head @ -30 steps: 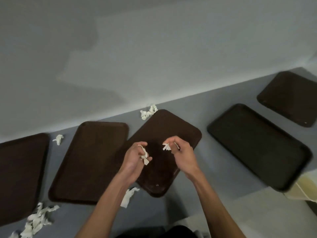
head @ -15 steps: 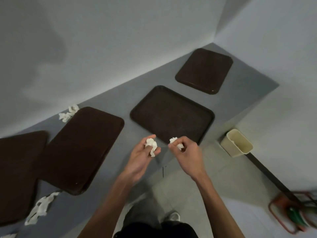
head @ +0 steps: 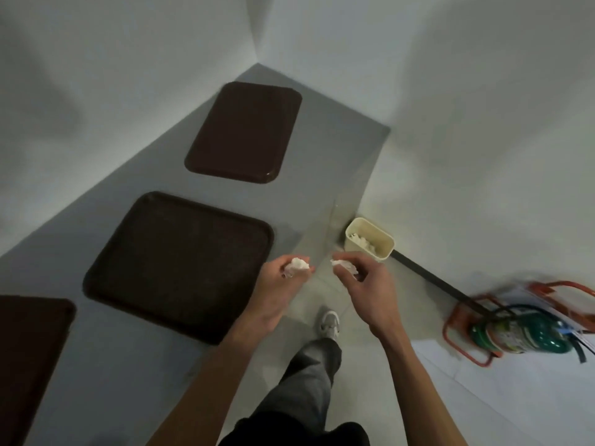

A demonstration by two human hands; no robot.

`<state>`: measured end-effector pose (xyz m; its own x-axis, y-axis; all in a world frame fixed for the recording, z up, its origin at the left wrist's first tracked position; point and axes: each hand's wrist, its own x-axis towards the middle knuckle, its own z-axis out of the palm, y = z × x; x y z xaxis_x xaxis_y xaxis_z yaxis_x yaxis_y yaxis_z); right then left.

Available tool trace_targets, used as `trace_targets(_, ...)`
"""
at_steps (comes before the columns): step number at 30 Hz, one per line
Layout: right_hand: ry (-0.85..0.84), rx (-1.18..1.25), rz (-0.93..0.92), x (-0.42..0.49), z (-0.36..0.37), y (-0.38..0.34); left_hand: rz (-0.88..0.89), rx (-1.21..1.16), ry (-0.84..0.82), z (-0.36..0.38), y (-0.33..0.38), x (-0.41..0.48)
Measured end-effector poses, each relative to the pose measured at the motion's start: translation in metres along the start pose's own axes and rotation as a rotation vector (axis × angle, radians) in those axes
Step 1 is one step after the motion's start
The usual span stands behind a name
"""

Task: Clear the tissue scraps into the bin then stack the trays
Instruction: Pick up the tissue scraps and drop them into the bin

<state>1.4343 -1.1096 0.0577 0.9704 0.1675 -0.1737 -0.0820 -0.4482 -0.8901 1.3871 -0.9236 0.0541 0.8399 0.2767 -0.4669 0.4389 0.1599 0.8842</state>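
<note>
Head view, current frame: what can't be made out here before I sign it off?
All in the head view.
Bin: its own walls hide how full it is; only some white scraps show.
Left-edge tray: cut off by the frame edge.
Left-hand scrap and right-hand scrap: partly covered by the fingers of the left hand and right hand.
Green cylinder: motion-blurred, label unreadable.

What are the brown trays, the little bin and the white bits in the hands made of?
The brown trays look like hard plastic: smooth moulded rims, with a faint shine at one corner. The bin looks like cream plastic too, thin-walled and matte. The white bits are probably tissue paper, soft and crumpled, pinched in the left hand and right hand.
</note>
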Motion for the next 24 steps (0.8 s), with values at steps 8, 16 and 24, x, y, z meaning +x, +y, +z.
trace_targets(8, -0.022, -0.047, 0.125, 0.123, -0.089, 0.046, -0.035, 0.032, -0.145, 0.121, 0.012, 0.121)
trace_targets(16, 0.0, -0.154, 0.214, 0.229, -0.143, 0.136, -0.136, 0.083, -0.056, 0.201, -0.016, 0.212)
trace_targets(24, -0.139, -0.227, 0.329, 0.331, -0.137, 0.279, -0.268, 0.276, 0.181, 0.259, -0.106, 0.312)
